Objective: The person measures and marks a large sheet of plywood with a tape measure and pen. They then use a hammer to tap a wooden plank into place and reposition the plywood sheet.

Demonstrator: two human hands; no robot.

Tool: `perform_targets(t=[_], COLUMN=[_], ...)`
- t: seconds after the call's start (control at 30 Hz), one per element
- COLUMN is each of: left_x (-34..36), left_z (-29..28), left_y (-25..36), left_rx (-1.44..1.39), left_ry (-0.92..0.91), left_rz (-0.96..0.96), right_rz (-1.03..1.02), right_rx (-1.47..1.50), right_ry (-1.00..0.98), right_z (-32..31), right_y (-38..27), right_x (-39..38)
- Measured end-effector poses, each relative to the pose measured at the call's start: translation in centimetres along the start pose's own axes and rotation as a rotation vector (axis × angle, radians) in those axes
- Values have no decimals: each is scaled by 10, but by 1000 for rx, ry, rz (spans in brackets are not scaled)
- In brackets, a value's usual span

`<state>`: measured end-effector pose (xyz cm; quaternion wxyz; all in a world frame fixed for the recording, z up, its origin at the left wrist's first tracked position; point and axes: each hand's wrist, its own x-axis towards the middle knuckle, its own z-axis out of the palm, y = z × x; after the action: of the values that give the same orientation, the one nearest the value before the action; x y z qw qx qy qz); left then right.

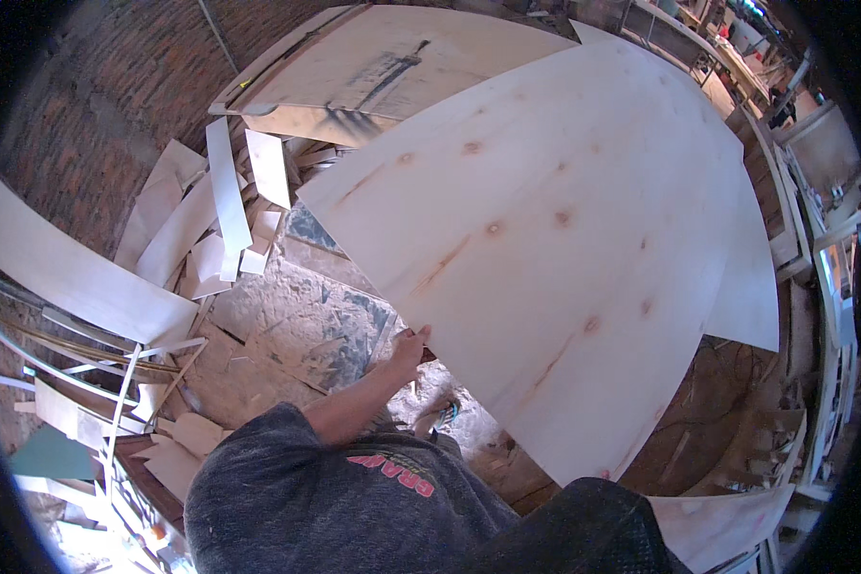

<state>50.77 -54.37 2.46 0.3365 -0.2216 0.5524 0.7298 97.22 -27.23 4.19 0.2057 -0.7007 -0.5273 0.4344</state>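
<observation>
A large pale plywood sheet [526,258] with brown knots and streaks spreads across the middle and right, its near corner close to my body. My left hand [411,350] is closed on the sheet's left edge, thumb on the upper face and the other fingers mostly hidden beneath. At the near corner, only a small pinkish bit of my right hand [605,474] shows over the edge, beyond my dark sleeve; it appears to grip the sheet, and the rest is hidden. Another pale sheet [748,277] shows past the right edge of the held one.
A tan stack of boards [325,81] with black smears stands at the back. Thin wood offcuts [225,191] lie heaped by the brick wall [96,105]. Curved strips and panels [77,258] crowd the left. Wooden racks [789,220] line the right side. The floor [277,316] is dusty.
</observation>
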Motion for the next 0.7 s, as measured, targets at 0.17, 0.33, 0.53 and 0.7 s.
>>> perform_targets(t=[0.17,0.33,0.53,0.7], left_x=[-6,27,19,38], left_z=[-48,-135,-175,-196], left_y=[52,96,134,122], left_rx=[189,302,365,183], left_ry=[115,88,89,-2], left_rz=[116,84,-37,20], right_rz=[103,113,146,146], right_rx=[322,283,111,149], right_ry=[-127,-195,-122,-103], right_z=[36,76,83,81], right_y=[-3,22,2,5], right_x=[-97,-169,-250,-262])
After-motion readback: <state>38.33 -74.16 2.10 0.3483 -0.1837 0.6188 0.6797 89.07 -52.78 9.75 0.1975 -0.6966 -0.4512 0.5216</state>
